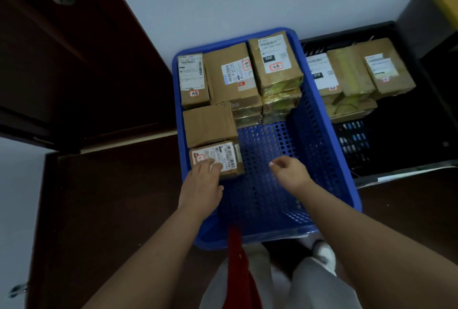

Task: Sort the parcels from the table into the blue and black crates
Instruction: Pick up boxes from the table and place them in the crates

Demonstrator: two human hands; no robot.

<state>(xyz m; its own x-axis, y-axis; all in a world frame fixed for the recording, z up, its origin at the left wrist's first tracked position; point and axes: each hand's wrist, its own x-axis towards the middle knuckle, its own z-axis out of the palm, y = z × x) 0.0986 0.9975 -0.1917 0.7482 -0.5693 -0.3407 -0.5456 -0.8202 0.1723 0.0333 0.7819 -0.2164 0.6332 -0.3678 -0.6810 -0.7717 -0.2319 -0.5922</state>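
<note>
Head view, looking down into the crates on the floor. Blue crate [319,135] holds parcels along its far edge and down its left edge; black crate [386,150] sits just beside it on the right with more boxes stacked at its far end.

Parcel in hand: small labelled box [218,158], lying flat in the blue crate against the left wall, touching the plain brown box [209,125] beyond it. Left hand [202,184] rests on its near top face, fingers straight and laid together, pressing rather than gripping. Right hand [288,172] hovers over the bare perforated floor of the blue crate, fingers loosely curled, holding nothing.

Handling judgement: taped corrugated carton, stiff, probably light for its size; tape and label surface likely a bit slick. Best hold looks to be across the two short sides, thumb on one, fingers on the other, or flat palms on opposite faces. Corners could crush if squeezed.
</note>
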